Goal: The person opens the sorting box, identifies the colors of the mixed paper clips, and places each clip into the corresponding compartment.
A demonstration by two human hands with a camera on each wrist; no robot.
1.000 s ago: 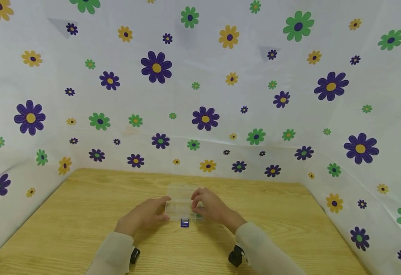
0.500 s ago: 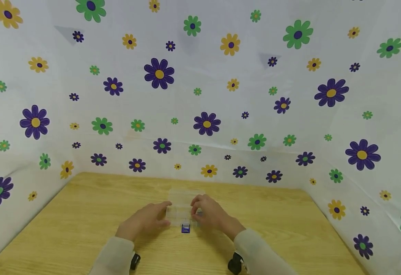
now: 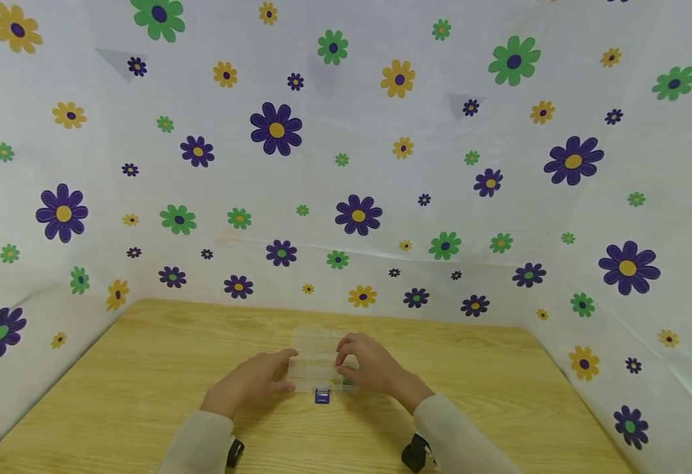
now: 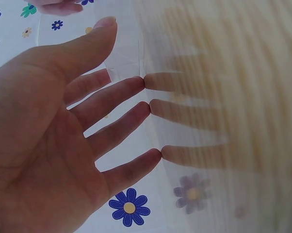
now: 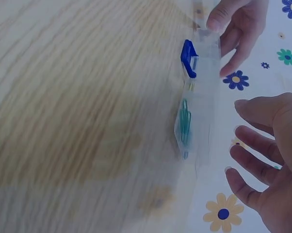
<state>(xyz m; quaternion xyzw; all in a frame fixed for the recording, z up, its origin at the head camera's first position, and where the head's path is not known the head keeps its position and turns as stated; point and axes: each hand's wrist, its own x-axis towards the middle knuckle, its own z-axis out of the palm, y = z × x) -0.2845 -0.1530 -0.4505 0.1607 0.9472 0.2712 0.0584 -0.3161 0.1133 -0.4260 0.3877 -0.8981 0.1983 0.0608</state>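
A clear plastic compartment box (image 3: pixel 313 372) lies on the table with its lid (image 3: pixel 316 339) raised at the back. A blue latch (image 3: pixel 322 396) shows at its front edge. Green paper clips (image 5: pixel 185 121) sit in the front right compartment, and something small and yellowish (image 5: pixel 191 86) lies beside them. My left hand (image 3: pixel 253 382) is at the box's left side, fingers spread and fairly straight; their tips touch the tabletop in the left wrist view. Over the box's right side, my right hand (image 3: pixel 372 365) has loosely bent fingers, with nothing visible between thumb and fingertips in the right wrist view.
The wood-grain table (image 3: pixel 203 336) surrounds the box. White cloth (image 3: pixel 322 178) printed with flowers rises at the back and both sides. Black straps with devices (image 3: pixel 415 453) sit at the wrists below light sleeves (image 3: pixel 461 434).
The head view has tilted slightly. My right hand dipped over the front right compartment, then drew back a little to the right, uncovering the green clips. The left hand stays by the box.
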